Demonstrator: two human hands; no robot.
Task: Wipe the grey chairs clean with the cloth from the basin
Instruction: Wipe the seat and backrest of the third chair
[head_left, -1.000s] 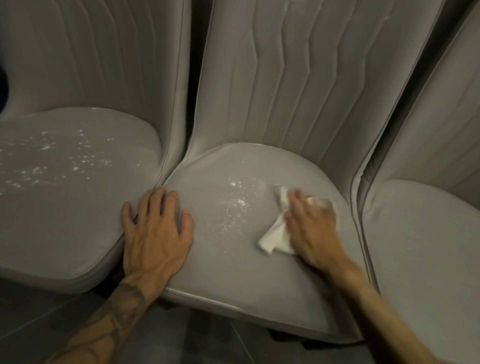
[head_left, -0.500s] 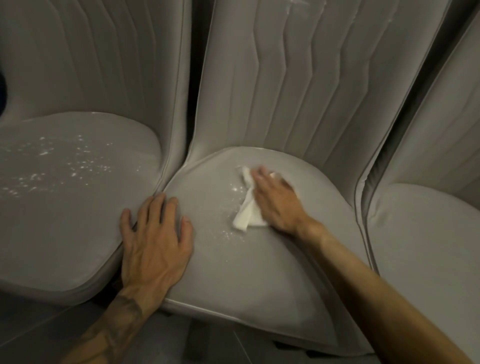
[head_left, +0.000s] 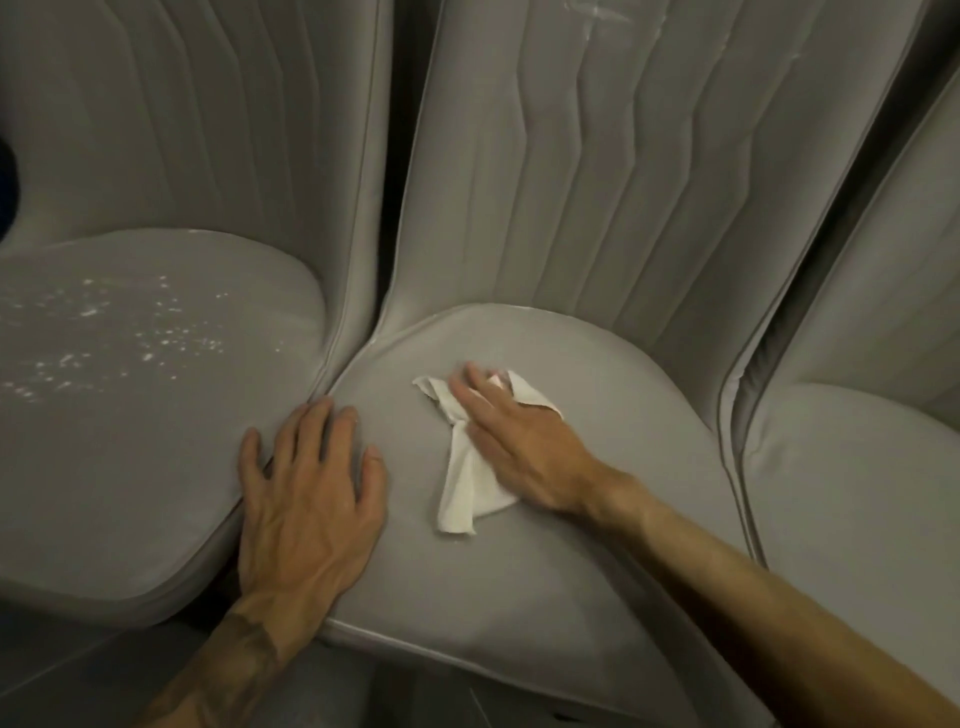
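Flattened, with fingers straight and nothing clenched, the right grip (head_left: 519, 441), a bare hand seen from the head camera, presses a crumpled white cloth (head_left: 467, 488) against the seat of the middle chair (head_left: 519, 582). The cloth lies near the centre of that seat, partly under the palm, and one loose end trails toward the front edge. The left grip (head_left: 311, 499) is also released: it rests palm down with fingers spread, bridging the seam where the middle seat meets the seat of the left chair (head_left: 130, 478), apparently as a brace. Three grey padded chairs stand side by side, touching or nearly so. Around the cloth the middle seat shows no marks, so that seat looks close to finished. Its ribbed backrest (head_left: 571, 182) carries faint pale streaks (head_left: 597, 15) near the top, which probably need a pass. White specks (head_left: 135, 338) are scattered across the left chair's seat, which clearly has yet to be wiped. The right chair (head_left: 857, 493) looks unmarked, though whether it has been cleaned cannot be told. Dark floor (head_left: 78, 675) shows below the seats, and the basin is out of view. Overall, the job seems roughly at its midpoint.
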